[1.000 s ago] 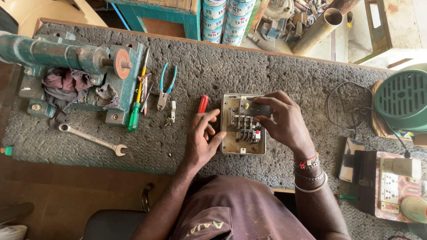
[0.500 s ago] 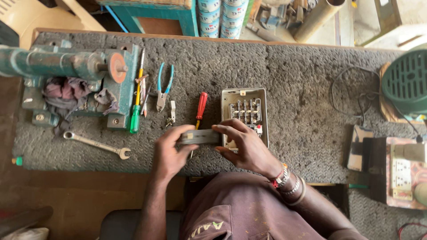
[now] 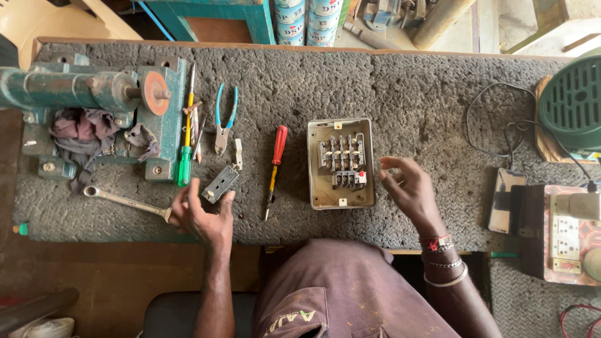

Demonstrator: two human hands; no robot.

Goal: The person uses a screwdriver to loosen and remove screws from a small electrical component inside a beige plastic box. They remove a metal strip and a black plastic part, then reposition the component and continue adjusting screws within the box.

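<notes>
My left hand [image 3: 201,216] holds a grey rectangular cover piece [image 3: 220,184] by its lower end, just above the bench left of the red screwdriver [image 3: 275,164]. An open grey metal switch box [image 3: 340,163] with terminals and a small red button lies in the middle of the bench. My right hand [image 3: 408,188] hovers beside the box's right edge, fingers spread, holding nothing.
A spanner [image 3: 125,201] lies by my left hand. Blue-handled pliers [image 3: 224,120] and a green-handled screwdriver [image 3: 185,147] lie near a green bench machine [image 3: 87,94] with rags. On the right are a phone [image 3: 504,199], a socket board [image 3: 566,231] and a green fan [image 3: 573,103].
The left hand carried the grey cover piece from the front of the switch box to the left, toward the spanner. The right hand let go and drew back to the box's right side.
</notes>
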